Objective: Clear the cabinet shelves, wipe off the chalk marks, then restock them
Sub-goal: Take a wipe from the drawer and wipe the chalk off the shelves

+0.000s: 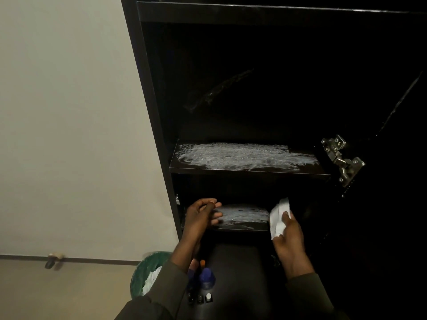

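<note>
small bottles [203,282] cluster nearest, exact count unclear. left hand [201,215] raised, fingers loosely spread, holding nothing. right hand [287,236] pinches one white wipe [278,215] at lower shelf [242,218]. two chalk-smeared shelves; upper shelf [247,157] farther.

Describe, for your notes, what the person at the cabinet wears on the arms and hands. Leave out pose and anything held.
Both hands are bare: no gloves, rings or watch can be seen on the left hand or the right hand. Both arms wear long, dark olive-grey sleeves, the left sleeve and right sleeve, which end at the wrists in plain cuffs. The fabric shows no logo or pattern.
</note>
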A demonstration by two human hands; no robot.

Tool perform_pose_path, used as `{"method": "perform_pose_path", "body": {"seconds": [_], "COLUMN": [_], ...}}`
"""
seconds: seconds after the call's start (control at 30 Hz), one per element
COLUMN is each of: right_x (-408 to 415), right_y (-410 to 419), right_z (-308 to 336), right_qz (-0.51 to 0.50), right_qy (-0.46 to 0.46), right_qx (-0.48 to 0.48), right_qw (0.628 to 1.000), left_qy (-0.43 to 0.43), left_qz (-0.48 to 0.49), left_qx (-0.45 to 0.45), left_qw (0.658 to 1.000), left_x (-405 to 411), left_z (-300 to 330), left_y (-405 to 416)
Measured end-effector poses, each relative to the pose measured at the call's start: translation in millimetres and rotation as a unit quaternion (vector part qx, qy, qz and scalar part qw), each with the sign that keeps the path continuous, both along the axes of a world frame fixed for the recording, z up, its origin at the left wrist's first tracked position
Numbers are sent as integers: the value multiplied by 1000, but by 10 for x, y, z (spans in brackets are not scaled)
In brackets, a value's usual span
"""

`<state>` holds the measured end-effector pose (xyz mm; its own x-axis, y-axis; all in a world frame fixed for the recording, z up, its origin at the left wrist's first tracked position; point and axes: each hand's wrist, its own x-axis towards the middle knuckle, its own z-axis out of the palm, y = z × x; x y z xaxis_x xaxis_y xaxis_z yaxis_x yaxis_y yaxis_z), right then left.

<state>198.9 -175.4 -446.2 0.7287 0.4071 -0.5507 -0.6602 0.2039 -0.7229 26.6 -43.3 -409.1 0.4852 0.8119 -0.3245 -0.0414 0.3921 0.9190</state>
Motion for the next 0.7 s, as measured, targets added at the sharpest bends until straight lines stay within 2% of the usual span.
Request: {"method": "perform_pose_path", "body": {"seconds": [0.07,0.13,0.2,0.3,0.37,0.4,0.53,0.7], "right_x": [-16,-69,-117,-125,-110,-120,-208,-415], "right_y": [71,116,134,164,181,198,296,558], "right_z": [-12,3,-67,-376,-568,-596,-559,-677], "right_qz": [-38,-65,-33,103,188,209,207,236], "right_qy": [-112,-255,-398,-572,-611,-613,-617,-633], "right_qx": [-47,-130,-277,-374,-419,-437,-497,-472], "right_qw": [992,956,874,723,645,624,575,567], "left_qy": [-2,-2,-3,-1,-2,-3,-6,-9], "left_qz": [13,21,23,18,16,16,23,34], "left_qx": [-1,-5,-10,-11,-9,-8,-9,-11], "left_qw": [1000,1000,1000,1000,1000,1000,1000,999], "left_x": [-9,-17,-17,-22,-30,-38,-79,-131], "left_z": [-17,-17,-17,7,6,7,9,41], "left_y": [6,3,1,-21,-31,-31,-28,-14]}}
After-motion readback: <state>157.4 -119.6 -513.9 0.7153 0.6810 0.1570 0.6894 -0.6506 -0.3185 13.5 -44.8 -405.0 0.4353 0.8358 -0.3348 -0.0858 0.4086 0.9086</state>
